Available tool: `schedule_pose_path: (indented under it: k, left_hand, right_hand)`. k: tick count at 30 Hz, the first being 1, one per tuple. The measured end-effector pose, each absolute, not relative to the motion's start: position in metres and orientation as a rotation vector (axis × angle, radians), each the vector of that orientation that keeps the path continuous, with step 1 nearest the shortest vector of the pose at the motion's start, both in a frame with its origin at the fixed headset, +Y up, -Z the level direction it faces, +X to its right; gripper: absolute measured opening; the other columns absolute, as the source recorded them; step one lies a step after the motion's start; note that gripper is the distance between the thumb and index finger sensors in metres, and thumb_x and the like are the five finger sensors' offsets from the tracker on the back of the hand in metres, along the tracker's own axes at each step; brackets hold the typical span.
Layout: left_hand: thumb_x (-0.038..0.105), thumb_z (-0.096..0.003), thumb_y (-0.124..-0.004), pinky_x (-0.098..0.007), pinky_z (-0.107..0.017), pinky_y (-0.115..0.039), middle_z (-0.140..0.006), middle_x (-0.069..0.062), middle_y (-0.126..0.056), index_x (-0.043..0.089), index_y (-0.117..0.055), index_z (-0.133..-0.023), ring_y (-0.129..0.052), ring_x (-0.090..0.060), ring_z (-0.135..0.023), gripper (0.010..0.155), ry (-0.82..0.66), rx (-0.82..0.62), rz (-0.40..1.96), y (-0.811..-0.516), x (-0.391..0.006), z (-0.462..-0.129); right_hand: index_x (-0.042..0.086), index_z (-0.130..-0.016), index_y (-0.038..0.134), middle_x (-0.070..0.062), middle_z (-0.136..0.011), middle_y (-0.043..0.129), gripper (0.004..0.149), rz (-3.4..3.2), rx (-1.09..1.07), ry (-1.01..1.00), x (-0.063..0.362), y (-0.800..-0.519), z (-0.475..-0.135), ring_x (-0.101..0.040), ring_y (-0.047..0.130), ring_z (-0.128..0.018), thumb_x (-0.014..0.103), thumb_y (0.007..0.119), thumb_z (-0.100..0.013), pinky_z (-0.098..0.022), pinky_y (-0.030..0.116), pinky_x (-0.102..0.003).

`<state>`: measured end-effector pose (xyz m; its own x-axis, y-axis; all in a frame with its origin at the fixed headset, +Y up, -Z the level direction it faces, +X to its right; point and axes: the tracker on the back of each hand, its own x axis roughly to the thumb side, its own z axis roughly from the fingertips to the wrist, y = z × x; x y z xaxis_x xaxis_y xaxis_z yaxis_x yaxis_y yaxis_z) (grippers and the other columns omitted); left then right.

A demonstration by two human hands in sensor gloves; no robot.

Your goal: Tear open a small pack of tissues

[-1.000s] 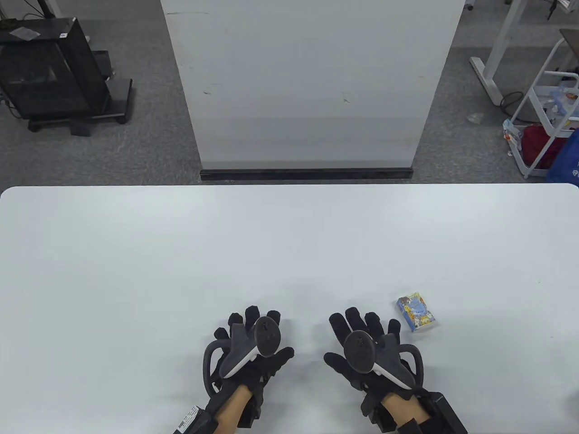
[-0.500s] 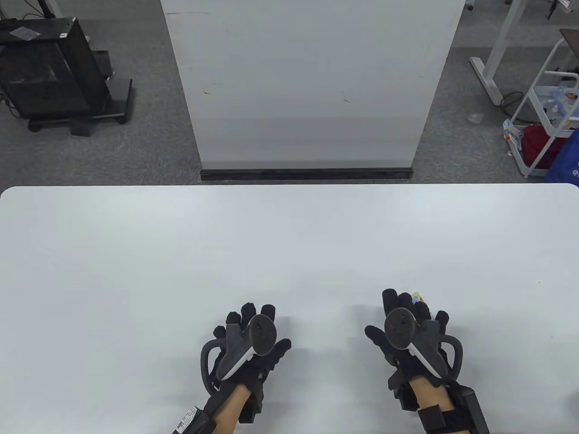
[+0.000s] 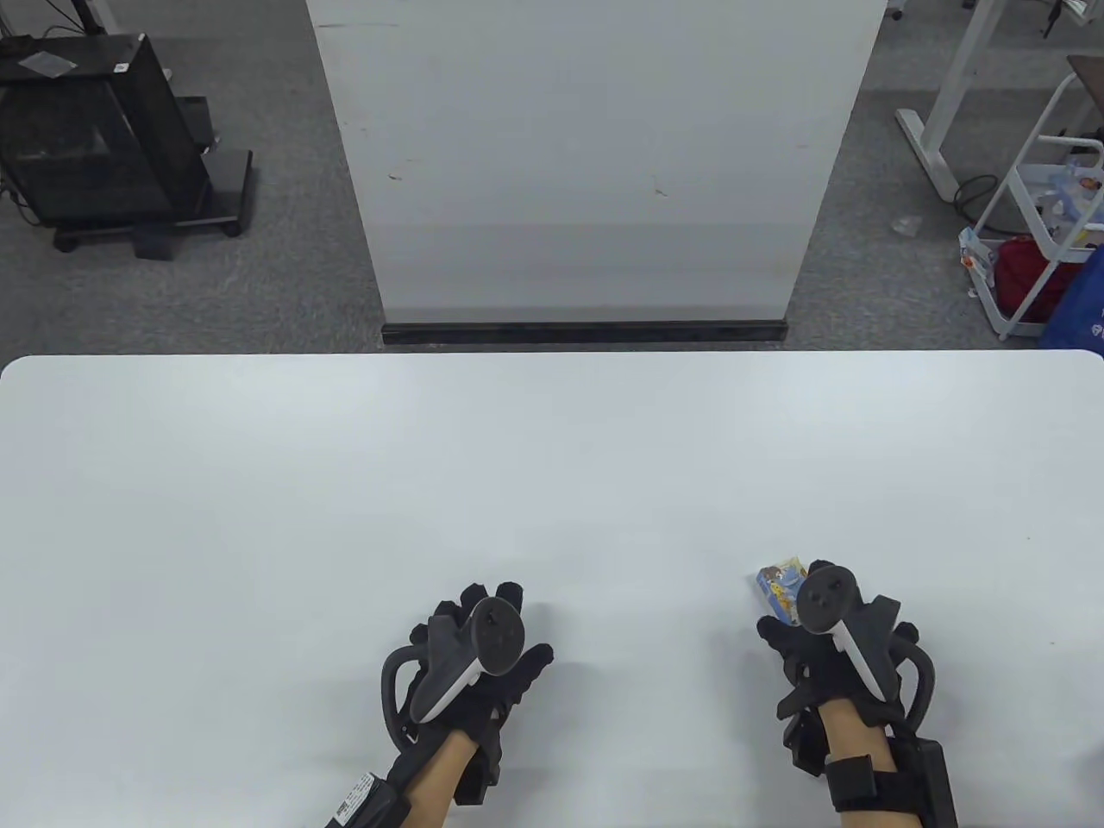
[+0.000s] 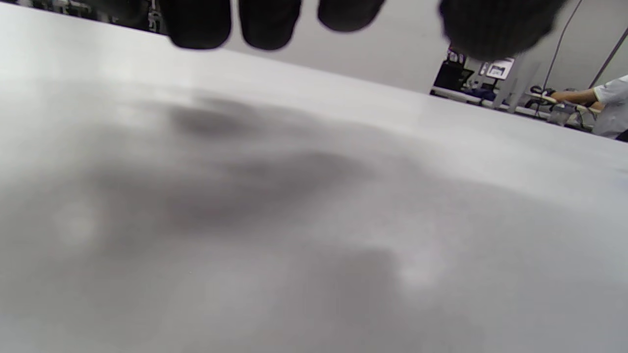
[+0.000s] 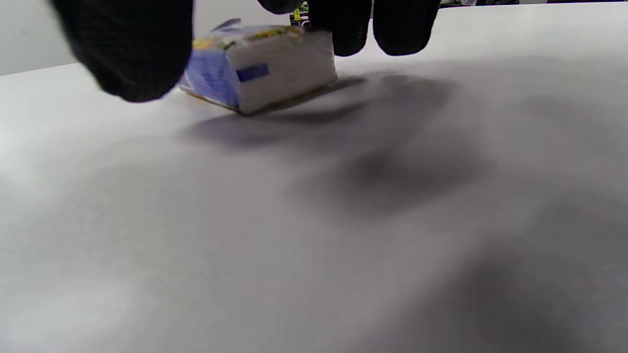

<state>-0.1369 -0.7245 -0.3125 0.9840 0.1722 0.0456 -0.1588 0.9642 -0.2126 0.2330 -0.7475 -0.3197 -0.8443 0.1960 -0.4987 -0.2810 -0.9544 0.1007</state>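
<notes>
My right hand (image 3: 828, 655) closes around the unopened tissue pack (image 3: 780, 589) on the bench (image 3: 552, 466), my left hand (image 3: 474, 664) resting spread; tearing remains.

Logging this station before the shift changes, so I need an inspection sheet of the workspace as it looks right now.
Surface: white table, no marks seen.
Job's things: tissue pack near the table's front right, one end tipped up off the surface in the right wrist view; wrapper looks untorn.
Clutter: nothing seen on the table.
Hands: right hand is at the pack, thumb and fingers on either side; firm grip cannot be told. Left hand is over the table, holding nothing.
Cables: nothing seen on the table.
Surroundings: white panel, black cabinet, wire cart.
</notes>
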Motion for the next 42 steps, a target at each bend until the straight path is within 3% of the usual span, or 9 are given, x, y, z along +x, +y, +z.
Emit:
schedule_pose_path:
  k: [10,19,29,32,42]
  left_hand:
    - [0.064,-0.0479,-0.065,-0.071,-0.075,-0.043,-0.12,-0.015,-0.046,0.035,-0.04,-0.112,-0.052,-0.052,-0.106,0.074,-0.088,-0.188,0.215,-0.722,-0.135,-0.312]
    - [0.063,-0.0483,-0.065,-0.069,-0.074,-0.047,-0.115,-0.013,-0.063,0.035,-0.057,-0.109,-0.064,-0.048,-0.102,0.067,-0.138,-0.214,0.319,-0.718,-0.13,-0.309]
    - [0.063,-0.0483,-0.064,-0.066,-0.073,-0.052,-0.108,-0.013,-0.076,0.03,-0.065,-0.105,-0.075,-0.045,-0.096,0.066,-0.175,-0.307,0.557,-0.721,-0.128,-0.309]
    - [0.064,-0.0479,-0.062,-0.067,-0.073,-0.052,-0.106,-0.013,-0.078,0.028,-0.068,-0.105,-0.077,-0.045,-0.094,0.067,-0.196,-0.418,0.658,-0.724,-0.128,-0.308]
    - [0.058,-0.0517,-0.064,-0.066,-0.072,-0.054,-0.106,-0.016,-0.073,0.015,-0.051,-0.109,-0.078,-0.044,-0.093,0.073,-0.149,-0.518,0.929,-0.73,-0.121,-0.302]
  right_hand:
    - [0.022,-0.116,0.05,-0.005,-0.105,0.077,0.086,2.754,-0.729,0.008,0.232,-0.743,-0.319,-0.036,0.075,-0.097,0.052,0.089,-0.045,-0.075,0.044,-0.067]
    - [0.022,-0.115,0.051,-0.003,-0.104,0.077,0.087,2.675,-0.348,-0.237,0.182,-0.715,-0.3,-0.034,0.077,-0.096,0.054,0.088,-0.044,-0.075,0.047,-0.066]
    - [0.024,-0.115,0.05,0.0,-0.104,0.078,0.087,2.653,0.044,-0.277,0.107,-0.712,-0.279,-0.031,0.078,-0.095,0.057,0.087,-0.043,-0.075,0.049,-0.065]
    - [0.024,-0.115,0.051,0.0,-0.104,0.078,0.087,2.67,0.141,-0.302,0.09,-0.712,-0.272,-0.03,0.079,-0.095,0.059,0.086,-0.043,-0.076,0.049,-0.064]
    - [0.021,-0.114,0.053,-0.001,-0.099,0.081,0.088,2.656,0.272,-0.302,0.067,-0.715,-0.262,-0.028,0.082,-0.09,0.061,0.084,-0.043,-0.076,0.049,-0.064]
